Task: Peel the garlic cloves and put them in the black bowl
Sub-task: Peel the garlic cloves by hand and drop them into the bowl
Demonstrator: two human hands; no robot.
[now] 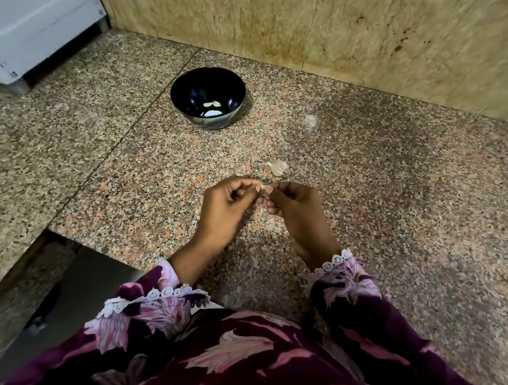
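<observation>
A: Where is the small pale garlic clove [262, 188]?
B: Pinched between left hand [228, 204] and right hand [292, 206], both curled on it. The glossy black round bowl [207, 97] lies far, slightly left; left hand nearer.

The person wears a dark plum garment [267, 361] printed with pink and white leaf shapes; both sleeves [152, 307] end in white lace-trimmed cuffs [334, 262] just behind the wrists.

Garlic clove [263, 188] mostly hidden between fingertips
</observation>
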